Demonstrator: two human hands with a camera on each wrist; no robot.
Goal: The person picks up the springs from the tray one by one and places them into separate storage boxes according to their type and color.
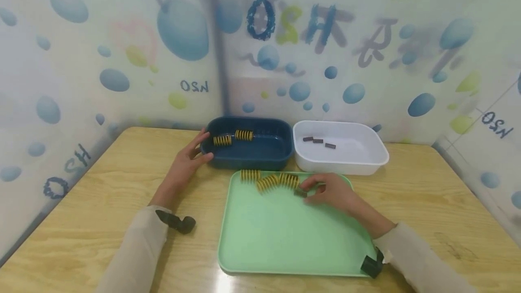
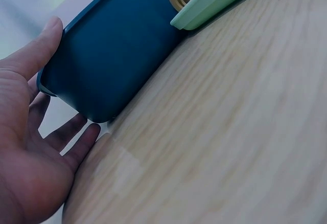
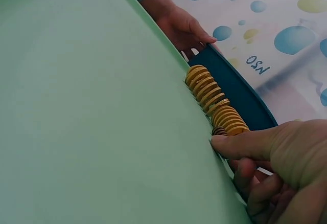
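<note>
Background: pale wall [image 1: 285, 76] printed with blue and green drops and lettering; below it, a wood-grain table [image 1: 195, 257].

Dark blue bin [image 1: 260, 152], centre of the frame: two yellow springs [image 1: 244, 135] inside, toward its left end.

White bin [image 1: 338, 166], right of centre, just beside the blue one: three small dark pieces [image 1: 330, 146] inside, left part.

Green tray [image 1: 285, 238], lower centre: three larger yellow springs [image 1: 267, 183] along its upper edge.

Small dark spring [image 1: 300, 193]: over the tray's upper right part, just below the rightmost yellow spring; whether it touches the tray cannot be told.

Right hand [image 1: 331, 193], right of centre: thumb and forefinger brought close, pinching the small dark spring.

Left hand [image 1: 185, 162], left of centre: fingers spread wide, thumb on the blue bin's rim at its left end.

Sleeves [image 1: 136, 248]: two, light, lower left and lower right.
</note>
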